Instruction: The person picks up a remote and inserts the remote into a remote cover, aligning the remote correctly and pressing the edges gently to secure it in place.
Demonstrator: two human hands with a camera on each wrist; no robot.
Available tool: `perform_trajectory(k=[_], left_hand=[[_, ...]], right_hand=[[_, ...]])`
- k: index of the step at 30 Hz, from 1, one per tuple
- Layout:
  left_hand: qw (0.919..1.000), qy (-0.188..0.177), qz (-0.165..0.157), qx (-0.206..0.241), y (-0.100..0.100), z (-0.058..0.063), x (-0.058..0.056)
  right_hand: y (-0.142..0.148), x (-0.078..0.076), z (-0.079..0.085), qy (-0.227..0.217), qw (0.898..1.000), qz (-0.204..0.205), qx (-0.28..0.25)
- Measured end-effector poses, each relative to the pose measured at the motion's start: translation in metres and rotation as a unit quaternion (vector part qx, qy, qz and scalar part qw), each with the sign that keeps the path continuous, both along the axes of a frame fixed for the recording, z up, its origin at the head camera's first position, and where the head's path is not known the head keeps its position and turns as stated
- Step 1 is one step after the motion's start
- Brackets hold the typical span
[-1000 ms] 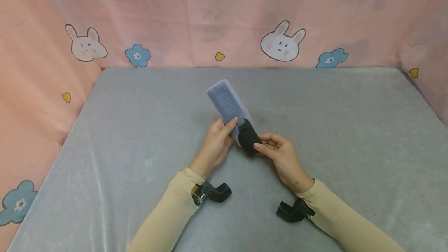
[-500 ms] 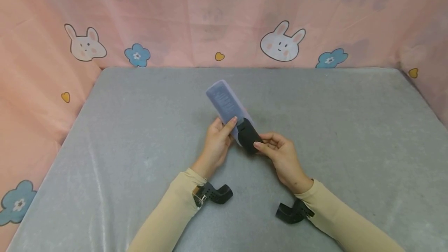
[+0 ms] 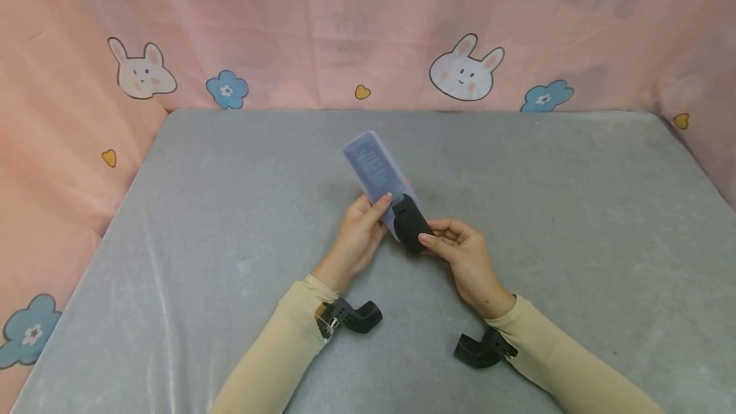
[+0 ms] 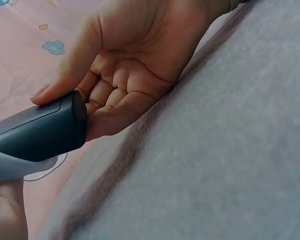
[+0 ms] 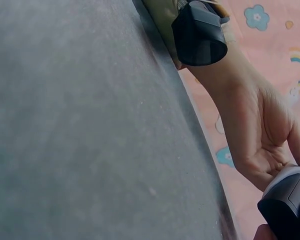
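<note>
A flat, pale purple oblong case (image 3: 372,161) with printed text is held slanted over the table. My left hand (image 3: 356,235) grips it by its lower part, thumb on top. A black block-shaped piece (image 3: 411,225) sits at the case's lower end. My right hand (image 3: 468,260) pinches that black piece between thumb and fingers. In the left wrist view, the right hand (image 4: 140,55) has its thumb on top of the black piece (image 4: 40,127), which shows a seam line. The right wrist view shows the left hand (image 5: 255,125) behind the pale rim, its palm partly visible.
A grey cloth-covered table (image 3: 230,222) lies beneath both hands. Pink curtains (image 3: 356,24) with rabbits and flowers stand along its back and sides. Black curved wrist mounts (image 3: 362,317) stick out from both sleeves.
Both hands keep their holds on the case and the black piece. Only slight shifts show across the frames.
</note>
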State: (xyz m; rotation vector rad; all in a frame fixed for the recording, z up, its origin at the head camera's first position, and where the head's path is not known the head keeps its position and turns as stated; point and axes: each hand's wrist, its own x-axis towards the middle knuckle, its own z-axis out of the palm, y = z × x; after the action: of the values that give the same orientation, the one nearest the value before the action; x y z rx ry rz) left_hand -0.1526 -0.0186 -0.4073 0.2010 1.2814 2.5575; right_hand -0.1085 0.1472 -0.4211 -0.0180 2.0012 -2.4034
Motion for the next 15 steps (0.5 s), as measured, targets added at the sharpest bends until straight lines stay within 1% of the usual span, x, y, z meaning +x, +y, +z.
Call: perform_trajectory(k=[8, 12, 15], left_hand=[[0.9997, -0.014, -0.017, -0.01, -0.0011, 0.0001, -0.002], [0.9995, -0.026, -0.003, -0.015, -0.0042, 0.0018, -0.0045], [0.9992, -0.038, 0.009, -0.009, -0.0068, 0.0026, -0.0059]], right_hand=[[0.0009, 0.0006, 0.0027, -0.011, 1.0, 0.001, 0.005], [0.0012, 0.0003, 0.0054, -0.018, 1.0, 0.021, 0.003], [0.002, -0.0005, 0.005, -0.02, 0.999, 0.033, -0.001]])
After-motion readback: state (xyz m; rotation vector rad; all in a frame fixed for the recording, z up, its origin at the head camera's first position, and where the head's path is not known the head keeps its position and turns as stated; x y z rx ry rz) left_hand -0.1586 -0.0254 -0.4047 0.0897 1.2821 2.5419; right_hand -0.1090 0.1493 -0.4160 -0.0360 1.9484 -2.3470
